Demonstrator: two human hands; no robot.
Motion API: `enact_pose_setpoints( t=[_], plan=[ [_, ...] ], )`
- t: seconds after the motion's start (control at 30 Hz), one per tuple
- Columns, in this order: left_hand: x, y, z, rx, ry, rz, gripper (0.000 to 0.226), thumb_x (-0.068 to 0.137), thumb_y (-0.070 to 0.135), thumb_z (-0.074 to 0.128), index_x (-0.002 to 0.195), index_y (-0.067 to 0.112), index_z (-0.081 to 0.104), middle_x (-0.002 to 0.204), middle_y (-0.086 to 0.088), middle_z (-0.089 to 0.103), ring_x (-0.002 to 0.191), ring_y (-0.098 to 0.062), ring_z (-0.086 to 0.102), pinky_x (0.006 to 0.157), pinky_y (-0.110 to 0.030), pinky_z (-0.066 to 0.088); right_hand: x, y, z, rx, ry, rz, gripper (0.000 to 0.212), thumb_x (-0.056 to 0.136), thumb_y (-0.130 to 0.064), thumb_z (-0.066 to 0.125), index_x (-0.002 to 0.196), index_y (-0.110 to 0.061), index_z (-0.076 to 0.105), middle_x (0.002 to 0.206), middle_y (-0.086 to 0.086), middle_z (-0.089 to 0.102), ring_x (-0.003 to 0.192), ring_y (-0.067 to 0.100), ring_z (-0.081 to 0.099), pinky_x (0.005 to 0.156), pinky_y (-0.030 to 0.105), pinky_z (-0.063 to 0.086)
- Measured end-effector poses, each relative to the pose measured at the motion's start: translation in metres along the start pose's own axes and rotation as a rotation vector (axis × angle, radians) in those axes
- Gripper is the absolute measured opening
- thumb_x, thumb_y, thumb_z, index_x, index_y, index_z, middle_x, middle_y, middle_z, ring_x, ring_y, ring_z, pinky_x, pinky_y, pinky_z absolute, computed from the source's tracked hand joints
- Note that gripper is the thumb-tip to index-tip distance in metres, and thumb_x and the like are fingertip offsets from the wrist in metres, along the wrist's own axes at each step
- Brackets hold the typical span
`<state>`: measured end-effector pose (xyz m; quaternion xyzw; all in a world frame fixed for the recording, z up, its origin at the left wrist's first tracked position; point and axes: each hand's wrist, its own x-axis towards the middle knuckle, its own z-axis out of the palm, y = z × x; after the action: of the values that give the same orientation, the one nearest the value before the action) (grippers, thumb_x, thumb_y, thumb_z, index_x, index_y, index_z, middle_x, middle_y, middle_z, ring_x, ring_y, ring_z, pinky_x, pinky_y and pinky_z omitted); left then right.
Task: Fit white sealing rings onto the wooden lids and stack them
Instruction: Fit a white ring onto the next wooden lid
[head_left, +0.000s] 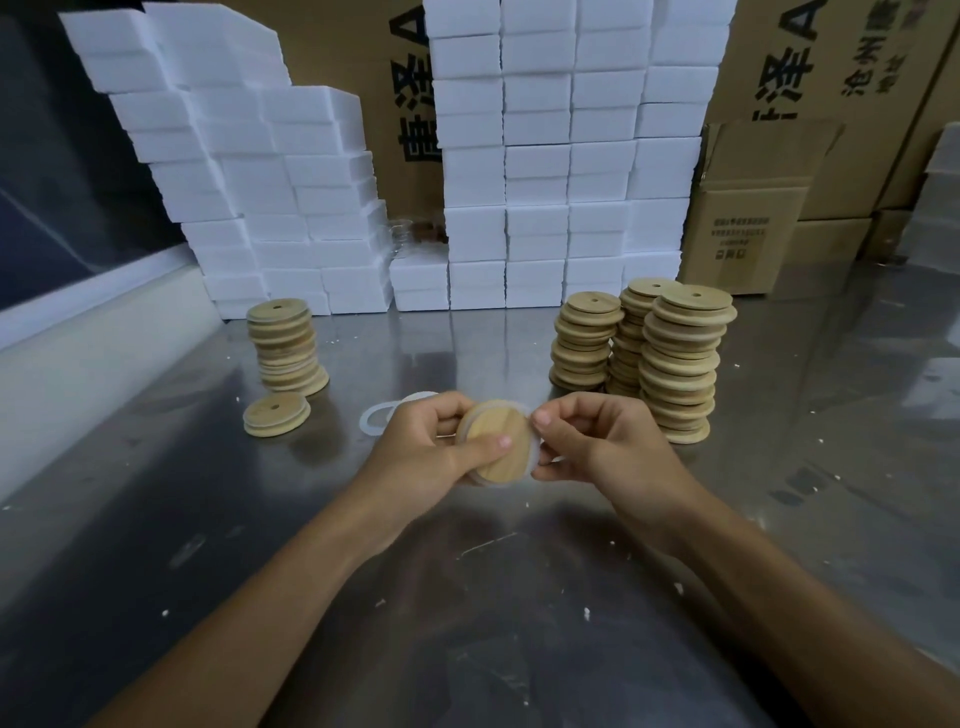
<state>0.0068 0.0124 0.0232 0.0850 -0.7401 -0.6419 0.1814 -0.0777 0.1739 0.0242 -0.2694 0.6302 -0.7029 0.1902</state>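
A round wooden lid (493, 441) is held above the metal table, tilted toward me, with a white sealing ring (534, 447) around its edge. My left hand (426, 447) grips the lid, thumb across its face. My right hand (597, 441) pinches the ring at the lid's right edge. Loose white rings (375, 418) lie on the table behind my left hand. A stack of lids (287, 345) stands at the left, with a single lid (276, 414) lying in front of it. Three taller lid stacks (675, 364) stand at the right.
White foam blocks (540, 171) are piled high along the back of the steel table (467, 597). Cardboard boxes (748, 223) stand at the back right. Small white crumbs dot the tabletop. A pale wall ledge (78, 332) runs along the left.
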Motion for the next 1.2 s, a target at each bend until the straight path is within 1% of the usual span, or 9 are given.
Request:
enact_pose_setpoints(
  t=[0.07, 0.13, 0.27, 0.37, 0.5, 0.6, 0.87, 1.07, 1.2],
  plan=[
    [-0.0007, -0.0007, 0.0007, 0.028, -0.016, 0.019, 0.013, 0.078, 0.005, 0.077, 0.089, 0.009, 0.07, 0.075, 0.003, 0.07, 0.072, -0.01, 0.066, 0.058, -0.023, 0.053, -0.0001, -0.0003, 0.0002, -0.102, -0.013, -0.037, 0.011, 0.094, -0.004, 0.061, 0.088, 0.002, 0.067, 0.067, 0.005, 0.066, 0.062, 0.008, 0.062, 0.063, 0.025, 0.058],
    [-0.0007, -0.001, 0.0009, 0.003, -0.012, 0.023, 0.011, 0.079, 0.004, 0.075, 0.088, 0.009, 0.071, 0.075, 0.005, 0.068, 0.074, -0.013, 0.067, 0.061, -0.03, 0.056, -0.0003, -0.0025, 0.0004, -0.191, -0.038, -0.067, 0.012, 0.095, -0.005, 0.06, 0.087, -0.001, 0.066, 0.073, 0.008, 0.066, 0.069, 0.013, 0.063, 0.071, 0.029, 0.058],
    [-0.0007, 0.0008, 0.0012, -0.027, -0.018, 0.023, 0.011, 0.081, 0.003, 0.073, 0.088, 0.011, 0.071, 0.078, -0.002, 0.069, 0.075, -0.017, 0.067, 0.067, -0.036, 0.06, -0.0004, -0.0036, 0.0003, -0.178, -0.05, -0.083, 0.017, 0.097, -0.001, 0.055, 0.082, -0.002, 0.063, 0.074, 0.014, 0.066, 0.072, 0.019, 0.064, 0.077, 0.033, 0.058],
    [-0.0007, 0.002, 0.0001, -0.019, -0.034, 0.019, 0.011, 0.081, 0.004, 0.073, 0.09, 0.01, 0.071, 0.083, -0.005, 0.069, 0.078, -0.02, 0.068, 0.069, -0.039, 0.061, -0.0002, -0.0037, -0.0023, -0.162, -0.07, -0.067, 0.018, 0.097, 0.001, 0.054, 0.081, -0.002, 0.063, 0.074, 0.017, 0.067, 0.07, 0.019, 0.066, 0.074, 0.03, 0.059],
    [-0.0009, 0.0022, -0.0008, -0.05, -0.07, 0.009, 0.011, 0.082, 0.002, 0.071, 0.091, 0.007, 0.071, 0.078, 0.003, 0.069, 0.076, -0.018, 0.069, 0.064, -0.034, 0.06, -0.002, -0.0072, -0.0055, -0.153, -0.115, -0.058, 0.018, 0.096, 0.003, 0.054, 0.08, 0.0, 0.061, 0.074, 0.018, 0.066, 0.066, 0.013, 0.067, 0.066, 0.023, 0.057],
    [-0.0015, 0.0018, -0.0009, -0.063, -0.089, 0.009, 0.01, 0.082, 0.001, 0.07, 0.09, 0.007, 0.07, 0.075, 0.007, 0.07, 0.074, -0.016, 0.07, 0.06, -0.03, 0.058, -0.0015, -0.0072, -0.0068, -0.201, -0.13, -0.07, 0.019, 0.095, 0.006, 0.054, 0.079, -0.002, 0.06, 0.07, 0.009, 0.068, 0.066, 0.009, 0.068, 0.066, 0.022, 0.057],
    [-0.0024, -0.0001, -0.0015, -0.045, -0.087, 0.002, 0.01, 0.083, 0.002, 0.07, 0.092, 0.005, 0.07, 0.076, 0.011, 0.07, 0.077, -0.016, 0.07, 0.064, -0.031, 0.058, -0.0003, -0.003, -0.0083, -0.562, -0.057, -0.24, 0.011, 0.092, -0.001, 0.063, 0.083, -0.008, 0.065, 0.076, 0.005, 0.071, 0.075, 0.019, 0.072, 0.072, 0.036, 0.063],
    [-0.0005, 0.0009, -0.0035, -0.208, -0.014, -0.04, 0.026, 0.078, 0.006, 0.071, 0.102, -0.002, 0.067, 0.093, -0.014, 0.07, 0.084, -0.026, 0.07, 0.065, -0.031, 0.058, 0.0003, -0.0024, -0.0069, -0.323, -0.056, -0.13, 0.008, 0.091, -0.011, 0.068, 0.085, -0.005, 0.067, 0.076, 0.014, 0.073, 0.074, 0.027, 0.073, 0.075, 0.043, 0.062],
    [0.0003, 0.0038, -0.0037, -0.322, -0.005, -0.065, 0.035, 0.069, 0.014, 0.071, 0.101, 0.0, 0.067, 0.094, -0.016, 0.072, 0.085, -0.027, 0.072, 0.066, -0.033, 0.059, -0.0018, -0.0062, -0.0028, -0.188, -0.071, -0.096, 0.009, 0.091, -0.009, 0.067, 0.088, 0.0, 0.068, 0.079, 0.019, 0.072, 0.078, 0.029, 0.073, 0.075, 0.041, 0.062]
  ],
)
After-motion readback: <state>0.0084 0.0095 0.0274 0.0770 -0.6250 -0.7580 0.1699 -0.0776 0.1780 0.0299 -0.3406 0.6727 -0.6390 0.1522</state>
